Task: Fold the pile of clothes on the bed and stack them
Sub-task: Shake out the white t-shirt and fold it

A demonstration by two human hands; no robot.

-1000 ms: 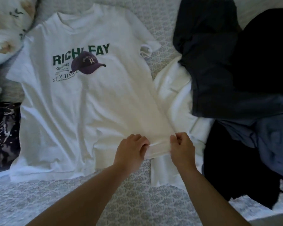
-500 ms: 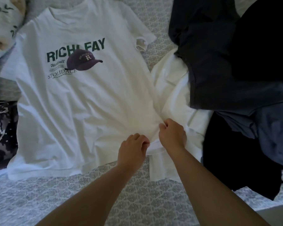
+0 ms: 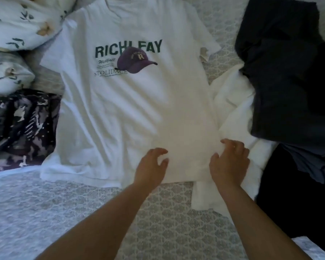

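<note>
Both hands (image 3: 189,164) rest on the white T-shirt (image 3: 135,102).

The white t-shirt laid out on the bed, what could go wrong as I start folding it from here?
The white t-shirt overlaps another white garment at its right edge, beside your right hand, so you might catch both layers in one fold. The dark clothes lie close on the right and could get dragged along. Creases run across the lower left of the shirt, away from your left hand, and may get folded in.
</note>
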